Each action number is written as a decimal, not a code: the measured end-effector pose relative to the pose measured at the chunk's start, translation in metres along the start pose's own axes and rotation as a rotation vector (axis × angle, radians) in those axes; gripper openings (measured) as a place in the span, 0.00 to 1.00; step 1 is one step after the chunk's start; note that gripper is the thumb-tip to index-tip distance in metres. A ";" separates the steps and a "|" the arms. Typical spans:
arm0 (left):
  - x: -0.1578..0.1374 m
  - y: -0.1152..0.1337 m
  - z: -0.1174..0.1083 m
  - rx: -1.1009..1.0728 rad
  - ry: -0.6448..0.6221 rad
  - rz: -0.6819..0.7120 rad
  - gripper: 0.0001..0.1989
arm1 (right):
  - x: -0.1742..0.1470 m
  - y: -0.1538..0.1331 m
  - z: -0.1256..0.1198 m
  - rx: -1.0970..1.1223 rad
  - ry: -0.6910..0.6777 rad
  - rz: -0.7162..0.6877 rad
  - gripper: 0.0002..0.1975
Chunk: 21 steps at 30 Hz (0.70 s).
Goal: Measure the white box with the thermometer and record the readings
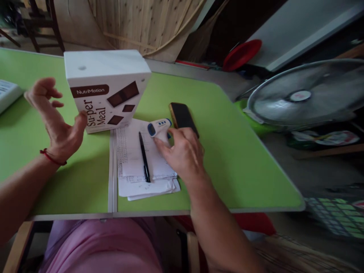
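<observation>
My right hand point(184, 151) is closed around the handle of a white and blue infrared thermometer point(159, 129), over the right side of some papers. My left hand point(57, 117) is open with its fingers spread and curved, its thumb at the lower left edge of a white box point(108, 62) printed "NutriMotion Su-per Meal"; whether the thumb touches it I cannot tell. The box stands upright on the green table. A black pen point(144, 157) lies on the stack of papers point(163, 187) with writing. Just beyond my right hand rests a dark phone point(182, 115) in a yellowish case.
The green folding table point(233, 163) has a metal seam left of the papers. A white object point(8, 93) sits at its far left. Off the right edge stand a large fan point(301, 94) and a red plastic item point(241, 55). A wooden chair point(42, 26) is behind.
</observation>
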State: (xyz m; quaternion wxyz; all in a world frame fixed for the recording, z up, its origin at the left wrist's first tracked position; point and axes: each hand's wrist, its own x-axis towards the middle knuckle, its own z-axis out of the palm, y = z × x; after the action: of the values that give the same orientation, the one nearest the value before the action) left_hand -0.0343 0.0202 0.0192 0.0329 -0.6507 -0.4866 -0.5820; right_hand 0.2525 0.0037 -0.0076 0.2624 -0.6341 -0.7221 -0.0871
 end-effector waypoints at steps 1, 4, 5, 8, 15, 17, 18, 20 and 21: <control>-0.001 0.007 -0.001 0.019 0.049 0.084 0.27 | -0.002 -0.003 0.000 0.052 0.029 -0.046 0.18; -0.007 0.028 -0.001 -0.015 -0.159 0.338 0.14 | -0.008 -0.014 0.002 0.216 -0.012 -0.154 0.15; -0.011 0.036 0.000 -0.076 -0.305 0.400 0.13 | -0.011 -0.019 0.003 0.236 -0.055 -0.180 0.14; -0.027 0.054 0.007 -0.170 -0.660 0.639 0.08 | -0.018 -0.029 0.009 0.186 -0.161 -0.217 0.13; -0.061 0.078 0.009 -0.145 -1.210 0.692 0.10 | -0.019 -0.032 0.002 0.423 -0.176 -0.203 0.17; -0.067 0.082 0.006 -0.097 -1.213 0.697 0.07 | -0.019 -0.031 -0.002 0.593 -0.158 -0.214 0.17; -0.069 0.084 0.004 -0.064 -1.203 0.705 0.06 | -0.020 -0.031 -0.004 0.680 -0.164 -0.202 0.17; -0.073 0.089 0.001 -0.010 -1.178 0.711 0.06 | -0.023 -0.030 -0.004 0.829 -0.195 -0.130 0.18; -0.074 0.091 0.000 0.009 -1.169 0.709 0.06 | -0.025 -0.030 -0.003 0.888 -0.209 -0.079 0.17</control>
State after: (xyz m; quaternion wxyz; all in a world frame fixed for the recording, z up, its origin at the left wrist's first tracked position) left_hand 0.0381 -0.0715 0.0080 -0.0440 -0.9780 -0.1845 -0.0869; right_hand 0.2264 -0.0251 -0.0113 0.4310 -0.4376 -0.7356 0.2857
